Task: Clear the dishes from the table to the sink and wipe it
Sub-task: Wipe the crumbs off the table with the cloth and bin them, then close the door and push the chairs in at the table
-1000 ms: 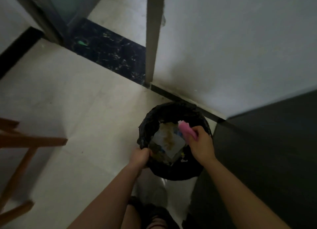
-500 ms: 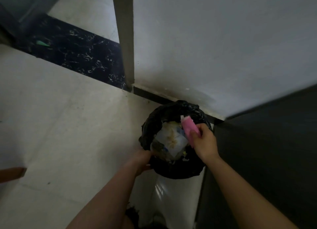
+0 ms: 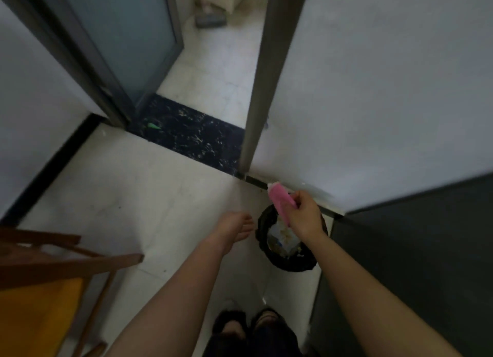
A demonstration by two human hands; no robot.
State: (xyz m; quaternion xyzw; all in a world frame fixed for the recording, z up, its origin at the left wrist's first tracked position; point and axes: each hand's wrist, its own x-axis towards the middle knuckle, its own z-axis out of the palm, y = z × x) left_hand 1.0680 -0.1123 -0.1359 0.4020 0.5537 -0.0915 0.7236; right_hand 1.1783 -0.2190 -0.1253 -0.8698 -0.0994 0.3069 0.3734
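Clamping the pink cloth (image 3: 281, 201) by its base, the right grip (image 3: 304, 217) hangs above the bin (image 3: 290, 264) (left grip (image 3: 234, 229) slack).

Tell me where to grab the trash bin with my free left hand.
Probably grip the bin by its left rim, where the black bag folds over, coming from above and the left. The dark cabinet crowds its right side, the wall its far side, and the right hand with the pink cloth hangs over it. The left hand is open beside that rim.

pink cloth (image 3: 280, 202): end hidden in right hand (image 3: 304, 219) | bin (image 3: 290, 263): rim part-hidden | chair (image 3: 53, 266): cut by left edge
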